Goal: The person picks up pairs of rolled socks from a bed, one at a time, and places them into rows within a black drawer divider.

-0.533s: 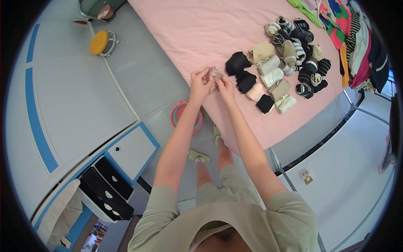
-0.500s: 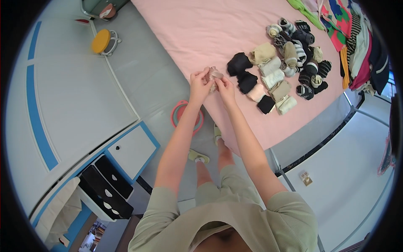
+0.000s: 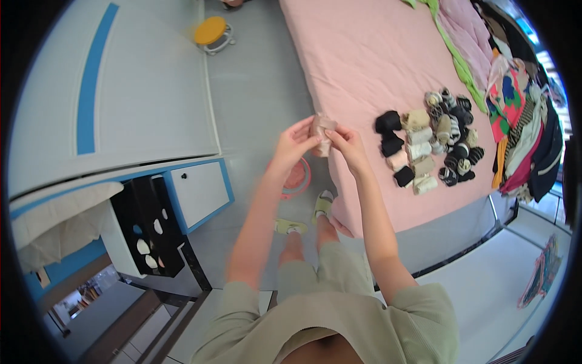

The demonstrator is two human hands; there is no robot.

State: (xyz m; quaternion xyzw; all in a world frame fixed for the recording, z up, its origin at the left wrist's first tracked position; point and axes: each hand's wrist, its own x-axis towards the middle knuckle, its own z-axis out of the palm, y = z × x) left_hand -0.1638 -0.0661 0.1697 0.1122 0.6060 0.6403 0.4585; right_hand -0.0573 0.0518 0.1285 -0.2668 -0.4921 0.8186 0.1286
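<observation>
A small pinkish-beige rolled sock (image 3: 322,128) is between my two hands, just over the left edge of the pink bed cover (image 3: 357,73). My left hand (image 3: 296,142) grips its left side with thumb and fingers. From the right, my right hand (image 3: 348,144) pinches its other side near the top. To the right on the bed lie folded black, beige, white and peach socks (image 3: 422,151) in short rows. Beside them is a heap of rolled striped, grey and black socks (image 3: 451,130).
A heap of clothes (image 3: 521,127) covers the bed's far right side. A red-rimmed basin (image 3: 308,182) stands on the floor under my hands. At the back left is a yellow stool (image 3: 210,30). A blue-edged white cabinet (image 3: 199,193) and a black organizer (image 3: 136,224) stand at the left.
My view has turned left, so the bed and socks appear farther right. The pinkish-beige sock now looks like a longer, smoother roll, and my hands have shifted their grip around it.
</observation>
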